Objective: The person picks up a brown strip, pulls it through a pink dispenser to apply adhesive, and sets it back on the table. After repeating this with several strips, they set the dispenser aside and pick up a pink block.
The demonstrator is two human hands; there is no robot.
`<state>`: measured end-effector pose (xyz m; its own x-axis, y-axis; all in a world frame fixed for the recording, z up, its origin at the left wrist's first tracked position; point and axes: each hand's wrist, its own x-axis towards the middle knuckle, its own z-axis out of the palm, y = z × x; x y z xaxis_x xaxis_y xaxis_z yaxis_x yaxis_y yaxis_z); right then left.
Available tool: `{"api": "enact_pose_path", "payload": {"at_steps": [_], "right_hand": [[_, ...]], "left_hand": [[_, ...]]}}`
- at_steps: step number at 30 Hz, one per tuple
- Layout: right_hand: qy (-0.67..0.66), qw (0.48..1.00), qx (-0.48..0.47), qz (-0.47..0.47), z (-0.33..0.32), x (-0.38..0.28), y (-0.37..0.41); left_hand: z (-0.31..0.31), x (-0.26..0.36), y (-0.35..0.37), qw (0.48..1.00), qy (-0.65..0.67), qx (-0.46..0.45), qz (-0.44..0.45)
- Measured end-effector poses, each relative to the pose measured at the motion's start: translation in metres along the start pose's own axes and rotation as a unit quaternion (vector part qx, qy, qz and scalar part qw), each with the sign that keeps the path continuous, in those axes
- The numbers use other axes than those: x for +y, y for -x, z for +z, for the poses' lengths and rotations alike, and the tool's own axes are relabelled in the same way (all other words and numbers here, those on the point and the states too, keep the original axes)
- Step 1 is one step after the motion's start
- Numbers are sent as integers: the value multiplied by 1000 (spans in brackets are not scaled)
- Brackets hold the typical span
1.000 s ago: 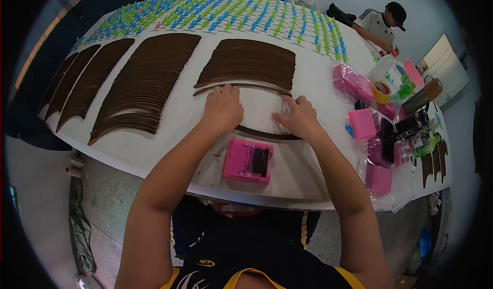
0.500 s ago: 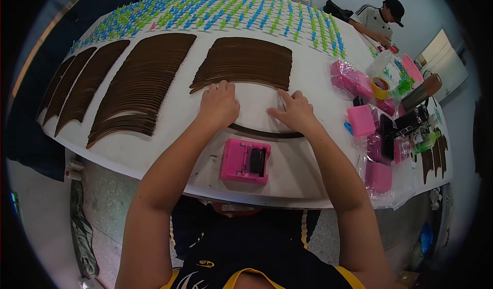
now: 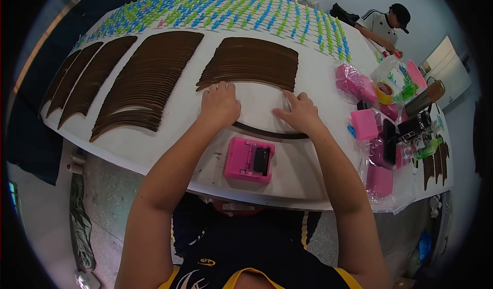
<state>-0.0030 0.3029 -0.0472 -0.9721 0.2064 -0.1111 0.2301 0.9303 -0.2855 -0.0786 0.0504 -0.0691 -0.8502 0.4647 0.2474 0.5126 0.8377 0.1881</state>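
My left hand (image 3: 221, 104) is at the lower left corner of a stack of curved brown strips (image 3: 251, 63), fingertips against its front edge. At the lower right corner of that stack, my right hand (image 3: 299, 112) touches the edge with a fingertip, its thumb and index finger spread apart. The left fingers lie side by side, and whether they grip a strip is hidden. Between my wrists a single dark curved strip (image 3: 269, 134) lies on the white table (image 3: 205, 160). Just below it sits a pink device with a black part (image 3: 249, 159).
More brown strip stacks (image 3: 149, 78) lie at the left. Rows of blue and green clips (image 3: 231, 14) stand along the far side. Pink packages (image 3: 380, 181), yellow tape (image 3: 383, 91) and a bottle (image 3: 423, 98) crowd the right. Another person (image 3: 382, 27) is at the far right.
The whole view has shifted slightly, moving the table contents a little to the right. My hands keep nearly the same place at the stack's front edge.
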Motion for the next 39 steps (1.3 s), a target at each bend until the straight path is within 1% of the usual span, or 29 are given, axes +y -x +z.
{"api": "enact_pose_path", "payload": {"at_steps": [3,5,8,10,11,13,14,16,17,19,23,26,30,31,32,33,34,36,37,39], "right_hand": [[-5,1000,4,-15,0,3,1],[-8,1000,8,-28,-1,5,5],[-8,997,29,-64,-4,11,14],[-39,993,42,-102,-6,16,24],[-38,993,41,-105,-8,17,30],[-131,984,48,-113,-14,17,45],[-130,984,47,-115,-16,19,51],[-175,969,51,-167,-19,23,62],[-175,969,50,-168,-20,26,68],[-101,956,114,-250,-21,32,81],[-86,953,119,-265,-22,38,103],[-51,946,144,-287,-16,48,108],[-26,935,189,-300,-7,56,106],[-19,930,208,-303,-5,58,105],[-18,934,204,-294,-5,59,105],[-16,927,214,-308,-5,60,104],[-14,919,225,-322,-4,60,102],[-17,920,228,-319,-2,63,100],[-22,916,233,-325,-2,64,99],[-17,914,244,-323,-2,62,99]], "left_hand": [[-5,-5,10,999,-15,9,-38],[-11,-8,16,998,-12,-6,-59],[-15,-10,19,996,-5,-25,-80],[-14,-11,19,996,-5,-22,-84],[-13,-12,18,996,-5,-22,-83],[-11,-12,17,996,2,-13,-86],[-10,-13,17,996,8,-6,-86],[-10,-13,17,996,9,-7,-87],[-9,-14,17,996,10,-8,-85],[-11,-14,17,996,12,-14,-87],[-11,-14,16,995,18,-17,-92],[-8,-16,16,996,24,-1,-90],[-12,-17,18,995,28,-12,-91],[-14,-18,19,996,28,0,-85],[-15,-18,23,996,29,11,-78],[-18,-18,27,997,27,36,-65],[-20,-18,32,997,32,30,-58],[-25,-20,39,996,33,76,-20],[-27,-20,43,997,36,73,-15],[-32,-18,51,992,51,116,14]]}}
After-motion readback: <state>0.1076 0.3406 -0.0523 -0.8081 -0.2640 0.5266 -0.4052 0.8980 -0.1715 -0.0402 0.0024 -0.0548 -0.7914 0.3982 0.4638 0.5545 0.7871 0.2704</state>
